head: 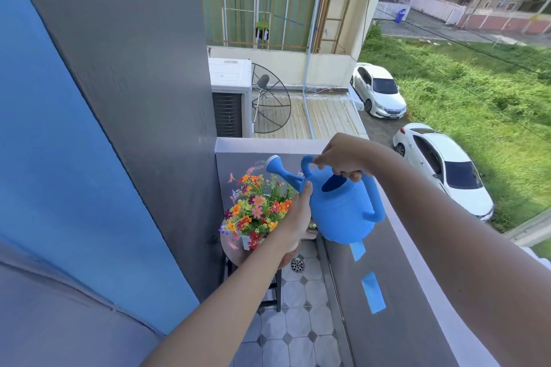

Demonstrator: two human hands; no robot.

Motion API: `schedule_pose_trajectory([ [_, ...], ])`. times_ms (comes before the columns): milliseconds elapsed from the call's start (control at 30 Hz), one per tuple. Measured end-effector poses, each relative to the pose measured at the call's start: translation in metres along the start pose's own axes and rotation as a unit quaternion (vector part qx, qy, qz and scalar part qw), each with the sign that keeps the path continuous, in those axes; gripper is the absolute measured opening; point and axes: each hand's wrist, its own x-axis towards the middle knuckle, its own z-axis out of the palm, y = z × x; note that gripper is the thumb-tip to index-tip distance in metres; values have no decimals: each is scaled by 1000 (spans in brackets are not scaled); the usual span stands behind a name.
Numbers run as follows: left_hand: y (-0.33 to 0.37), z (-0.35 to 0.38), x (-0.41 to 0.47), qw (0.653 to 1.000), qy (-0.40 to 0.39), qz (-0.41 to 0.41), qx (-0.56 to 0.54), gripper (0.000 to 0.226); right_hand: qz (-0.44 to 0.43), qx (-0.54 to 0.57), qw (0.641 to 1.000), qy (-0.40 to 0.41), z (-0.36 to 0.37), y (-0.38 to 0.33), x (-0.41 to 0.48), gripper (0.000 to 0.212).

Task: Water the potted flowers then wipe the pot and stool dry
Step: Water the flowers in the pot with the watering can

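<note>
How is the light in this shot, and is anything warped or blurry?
Head view: hard daylight, grass and cars brightly sunlit, flowers and stool in the balcony's shade. Head view: the wide lens bows the blue wall and ledge and swells the forearms near the lower edge. Head view: the can is sharp; the spray at its spout is only a faint blur.

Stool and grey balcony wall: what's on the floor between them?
A round metal drain set into the tiles, between the stool and the wall. The head view shows it.
</note>
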Motion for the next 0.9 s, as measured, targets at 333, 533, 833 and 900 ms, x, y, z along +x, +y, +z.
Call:
schedule_pose_trajectory([
  [333,-10,48,16,998,-44,-34,30,64,59,11,998,37,-20,48,-13,35],
  [533,-15,64,8,997,-55,-45,25,64,65,15,996,51,-22,66,-27,42],
  [833,-33,63,-22,998,-36,-40,-10,64,53,-1,998,27,-7,56,-54,34],
  [900,-37,60,-28,999,-25,-40,-18,64,40,-5,999,21,-3,51,-58,33],
])
